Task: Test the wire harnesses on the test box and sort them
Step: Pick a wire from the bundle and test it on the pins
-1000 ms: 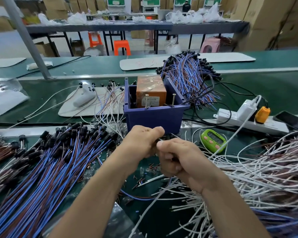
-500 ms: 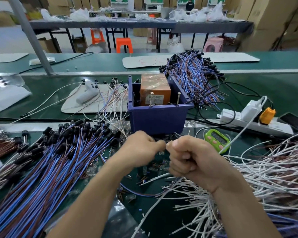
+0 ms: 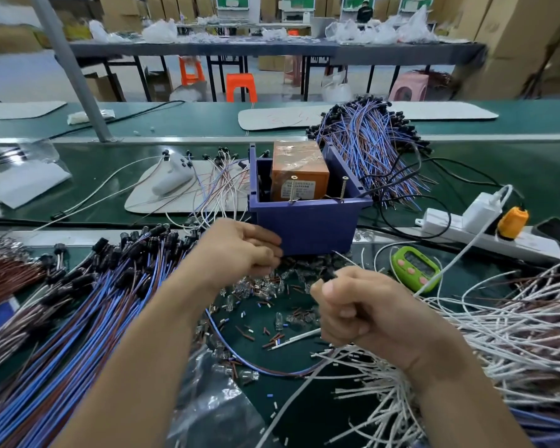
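Head view: your R hand [image 3: 362, 308] is clenched, thumb on top, grip closed round a harness [image 3: 328, 273]. Only its dark tip shows above the thumb; the rest is hidden in the fist. L hand [image 3: 240, 250] sits just in front of the box [image 3: 307, 227], fingers curled. Can't tell if that grip pinches anything. The hands are apart, over loose scraps on the worktop [image 3: 259, 321].

The two screws [image 3: 293, 189] on the box's front rim look like the test contacts, w/ the orange unit [image 3: 299, 171] right behind them.

- Grip the harness by its plug end, not the thin wire, so nothing pulls loose.
- Use L to separate the bare lead ends, one per screw. Don't let them bridge.
- Press firmly and hold steady until the box responds; no indicator is visible from here.

For sorting, the blue/brown pile [image 3: 62, 318] is on your L and the white pile [image 3: 498, 334] on your R. Can't tell which is tested stock, so lay the checked one well apart from the heap you draw from.
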